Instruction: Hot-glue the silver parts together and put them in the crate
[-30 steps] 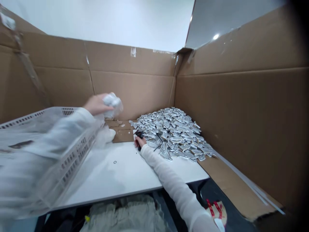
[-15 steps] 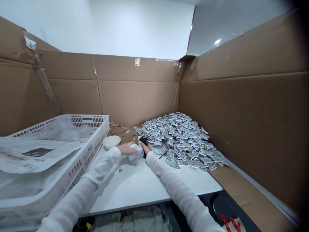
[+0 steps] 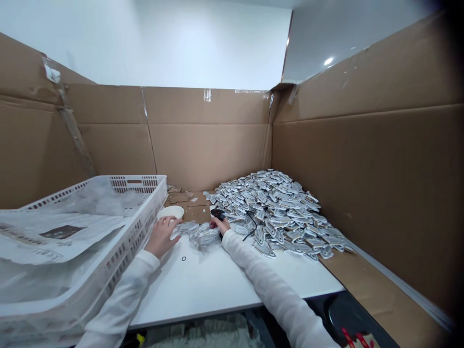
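Left hand (image 3: 162, 237) is spread wide in the head view, its fingertips at the near rim of a white bowl (image 3: 173, 211); contact is hard to tell. Right hand (image 3: 220, 226) is closed around a small black tool (image 3: 217, 214) at the left edge of a heap of flat grey-white pieces (image 3: 275, 208). Between the hands, a clear plastic bag (image 3: 203, 236) lies crumpled on the white tabletop (image 3: 203, 285), beyond a small dark ring (image 3: 183, 258). A white slotted basket (image 3: 126, 241) stands left of the bowl.
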A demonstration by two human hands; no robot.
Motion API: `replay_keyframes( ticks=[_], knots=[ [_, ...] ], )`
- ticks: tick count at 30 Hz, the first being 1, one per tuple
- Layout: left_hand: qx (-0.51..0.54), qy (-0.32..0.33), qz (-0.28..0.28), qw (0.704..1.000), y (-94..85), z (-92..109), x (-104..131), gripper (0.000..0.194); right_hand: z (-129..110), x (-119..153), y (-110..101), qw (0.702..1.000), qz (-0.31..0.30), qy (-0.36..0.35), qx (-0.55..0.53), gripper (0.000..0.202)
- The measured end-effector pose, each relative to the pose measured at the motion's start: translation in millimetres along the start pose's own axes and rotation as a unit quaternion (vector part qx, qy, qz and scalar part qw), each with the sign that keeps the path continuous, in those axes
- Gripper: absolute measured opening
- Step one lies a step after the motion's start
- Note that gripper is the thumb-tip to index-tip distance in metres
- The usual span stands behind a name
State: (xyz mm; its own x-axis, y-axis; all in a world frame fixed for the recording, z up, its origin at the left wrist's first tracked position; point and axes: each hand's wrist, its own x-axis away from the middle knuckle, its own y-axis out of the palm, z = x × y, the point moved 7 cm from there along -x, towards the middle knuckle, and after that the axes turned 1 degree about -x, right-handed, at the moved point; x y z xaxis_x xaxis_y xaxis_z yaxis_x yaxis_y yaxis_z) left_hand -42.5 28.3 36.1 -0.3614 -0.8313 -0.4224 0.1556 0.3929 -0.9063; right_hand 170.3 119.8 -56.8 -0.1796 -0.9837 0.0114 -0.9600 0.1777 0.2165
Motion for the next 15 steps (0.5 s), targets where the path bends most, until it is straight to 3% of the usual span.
replay_keyframes(
  ticks=[4, 10, 13, 15],
  knots=[
    [-0.061, -0.101, -0.067, 0.991, 13.0, -18.2, 9.3, 0.049, 2.2, -2.1, -3.0, 1.000, 0.008, -0.002, 0.003, 0.012],
    [-0.044, -0.129, -0.139, 0.981, 43.0, -39.0, 29.8, 0.030, 6.8, -7.5, -8.2, 0.999, 0.041, 0.002, -0.002, 0.008],
    [0.045, -0.109, -0.150, 0.982, 29.0, -25.0, 17.7, 0.027, 7.7, -8.5, -8.1, 0.999, 0.043, 0.007, -0.005, 0.008],
    [0.099, -0.096, -0.091, 0.986, -6.1, -14.9, -7.7, 0.028, 7.9, -8.6, -7.7, 0.999, 0.038, 0.010, -0.005, 0.009]
  ],
)
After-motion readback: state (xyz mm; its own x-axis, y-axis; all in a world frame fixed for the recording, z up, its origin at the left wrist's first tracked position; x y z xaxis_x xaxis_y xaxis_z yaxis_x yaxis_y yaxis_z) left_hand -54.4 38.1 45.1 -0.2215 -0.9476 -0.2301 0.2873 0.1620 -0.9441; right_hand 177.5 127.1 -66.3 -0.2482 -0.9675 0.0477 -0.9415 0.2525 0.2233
